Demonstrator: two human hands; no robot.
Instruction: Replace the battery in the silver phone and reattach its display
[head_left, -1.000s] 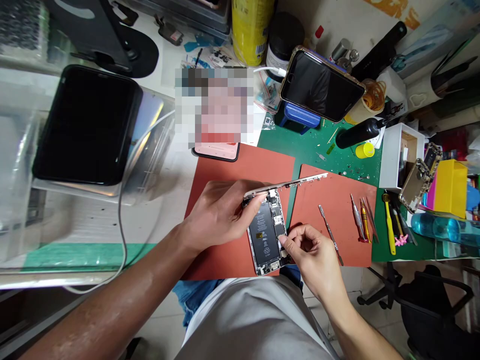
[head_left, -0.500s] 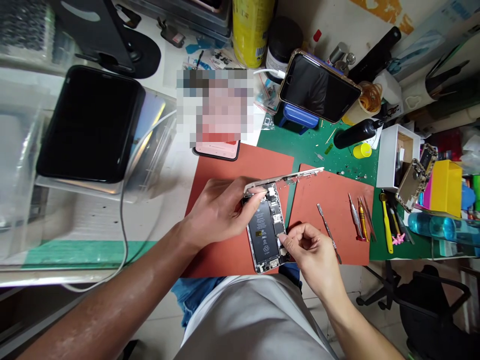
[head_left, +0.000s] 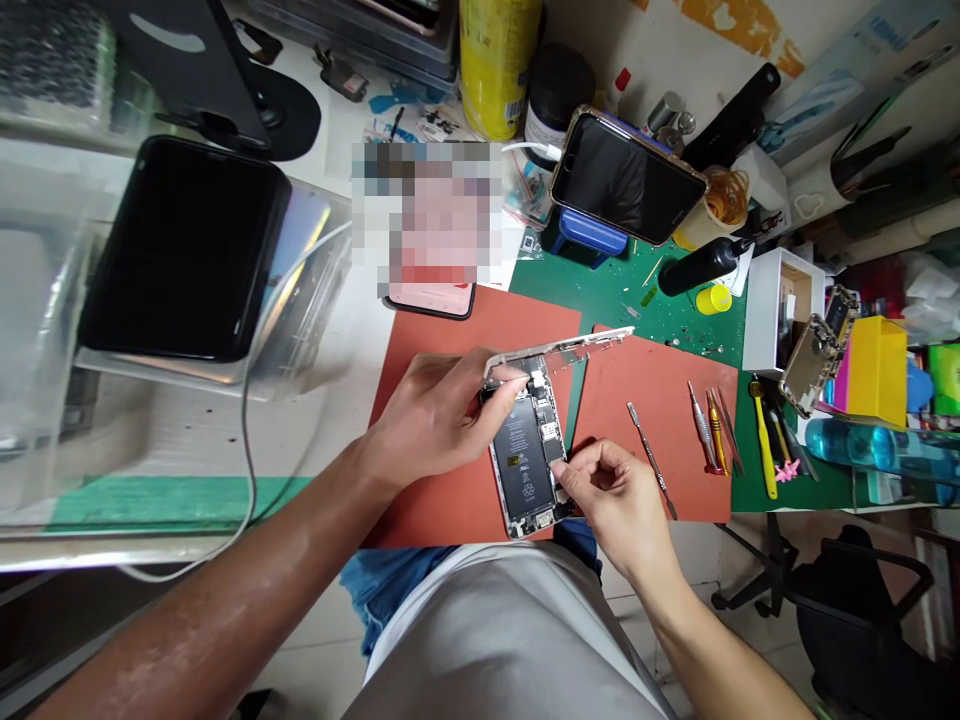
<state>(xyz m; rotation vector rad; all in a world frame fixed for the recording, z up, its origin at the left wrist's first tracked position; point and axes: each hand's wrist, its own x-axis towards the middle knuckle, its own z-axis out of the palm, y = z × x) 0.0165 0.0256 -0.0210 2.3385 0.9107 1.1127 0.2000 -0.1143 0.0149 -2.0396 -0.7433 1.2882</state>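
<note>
An opened smartphone [head_left: 520, 455] lies over the near edge of a red-brown mat, its black battery and circuit boards exposed. At its top end the phone's screen panel [head_left: 581, 343] stands lifted at a steep angle, seen nearly edge-on. My left hand [head_left: 439, 415] is closed on that panel, fingers behind it and thumb reaching over the connector area inside. The fingertips behind the panel are hidden. My right hand [head_left: 611, 490] pinches the lower right side of the phone body, thumb on top and other fingers curled.
Right of my hands, a metal spudger [head_left: 651, 460], screwdrivers [head_left: 709, 425] and tweezers [head_left: 727, 430] lie on or beside a second red-brown mat [head_left: 600, 400]. A phone on a blue stand [head_left: 589, 235] stands behind. A large black tablet-like device [head_left: 184, 245] rests at left, near a white cable [head_left: 246, 420].
The view has shifted slightly, so things at right appear a little further left. Both hands keep nearly the same hold on the phone and its lifted screen.
</note>
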